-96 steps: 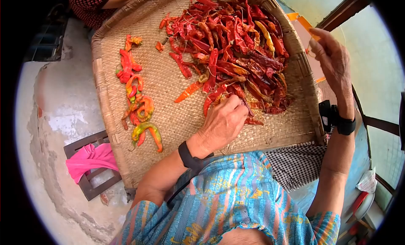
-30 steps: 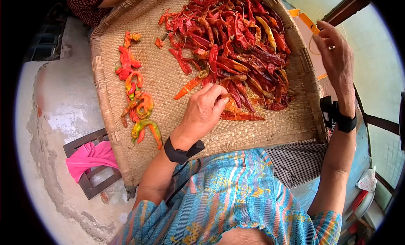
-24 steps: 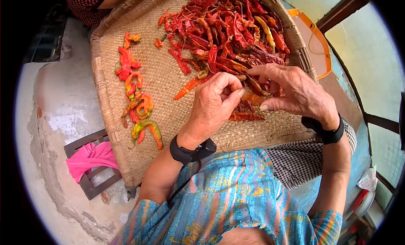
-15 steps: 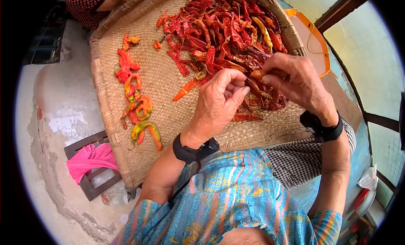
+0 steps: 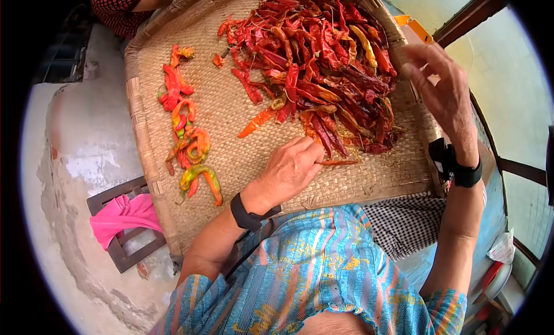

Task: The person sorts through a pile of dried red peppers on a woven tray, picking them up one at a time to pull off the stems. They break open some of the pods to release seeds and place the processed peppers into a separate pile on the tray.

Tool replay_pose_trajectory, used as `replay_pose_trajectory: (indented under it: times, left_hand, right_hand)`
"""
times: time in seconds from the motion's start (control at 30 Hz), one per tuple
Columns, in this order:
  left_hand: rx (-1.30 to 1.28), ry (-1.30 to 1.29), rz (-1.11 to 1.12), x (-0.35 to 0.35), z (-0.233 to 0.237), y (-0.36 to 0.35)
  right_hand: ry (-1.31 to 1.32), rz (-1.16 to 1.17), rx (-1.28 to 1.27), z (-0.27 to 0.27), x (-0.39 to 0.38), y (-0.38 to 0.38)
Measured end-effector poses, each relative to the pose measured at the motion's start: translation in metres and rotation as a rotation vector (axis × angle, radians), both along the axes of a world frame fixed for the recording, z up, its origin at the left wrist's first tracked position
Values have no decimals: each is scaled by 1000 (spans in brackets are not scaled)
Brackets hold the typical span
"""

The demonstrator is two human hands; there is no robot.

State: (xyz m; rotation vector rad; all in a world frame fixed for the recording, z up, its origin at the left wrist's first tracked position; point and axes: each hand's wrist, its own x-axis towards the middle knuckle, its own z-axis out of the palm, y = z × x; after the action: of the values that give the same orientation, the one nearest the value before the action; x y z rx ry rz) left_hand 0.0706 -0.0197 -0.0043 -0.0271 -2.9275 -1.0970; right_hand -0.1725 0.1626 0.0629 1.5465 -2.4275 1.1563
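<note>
1. Head view, left hand: from my remote seat I saw the left hand [image 5: 290, 169] low over the woven tray [image 5: 219, 119], thumb and fingers pinching one end of a thin orange-brown chilli [image 5: 341, 162]. The rest of that chilli stuck out toward the right, just below the heap of dried chillies [image 5: 323, 58].

2. Head view, right hand: the right hand [image 5: 441, 88] was raised over the tray's right rim, near the orange-edged container [image 5: 420, 30]. Its fingers were loosely curved, with the thumb well apart from them. I made out nothing between them, though motion blur left me less than certain.

3. Head view, what had changed: a moment earlier both hands were close together over the heap, and the right one held a short orange piece. By now they had parted, and I could no longer see that piece. The thin chilli, loose on the weave before, was in the left fingers. I judged that the handling had passed from one chilli to another.

4. Head view, around them: the line of twisted peppers [image 5: 203, 140] on the tray's left side looked undisturbed, well apart from the heap. Another person's patterned sleeve [image 5: 117, 9] showed beyond the tray's far left corner.
</note>
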Motion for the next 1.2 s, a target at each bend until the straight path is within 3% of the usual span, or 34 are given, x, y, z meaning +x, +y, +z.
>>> replay_pose_trajectory:
  times: [0.1,0.17,0.23,0.37,0.43,0.5,0.57,0.63,0.67,0.73,0.77,0.97,1.1,1.2]
  left_hand:
    - [151,-44,78,-6,17,2]
    - [236,-44,147,-11,24,3]
    - [260,38,176,-18,26,3]
    - [243,77,185,-27,24,2]
    - [208,251,405,-31,26,-6]
    - [195,236,487,-35,24,-25]
    - [-64,248,553,-42,26,-41]
    - [-29,122,555,-48,24,-48]
    - [-77,125,532,-50,19,-49]
    - [-108,144,457,-54,9,-49]
    - [-106,142,456,-55,6,-46]
    - [-22,272,234,-47,3,-2]
    - [32,328,208,-42,5,10]
    - [146,305,321,-42,11,12]
  right_hand:
    - [-239,354,128,-1,33,-11]
    - [-151,518,207,-13,44,-15]
    - [-311,536,292,-24,53,-19]
    - [-277,496,333,-21,47,-19]
    - [-181,375,42,-10,30,-14]
    - [-157,93,-6,0,12,-2]
    - [-103,-37,-234,-19,-25,10]
    - [-134,-260,-256,-26,-48,17]
    - [88,-329,-224,-28,-50,18]
    - [200,-329,-177,-30,-50,19]
    - [307,-321,-129,-30,-50,18]
    - [257,-78,-2,-17,-6,-5]
    - [176,75,37,-17,20,-15]
    - [-46,270,126,-21,35,-19]
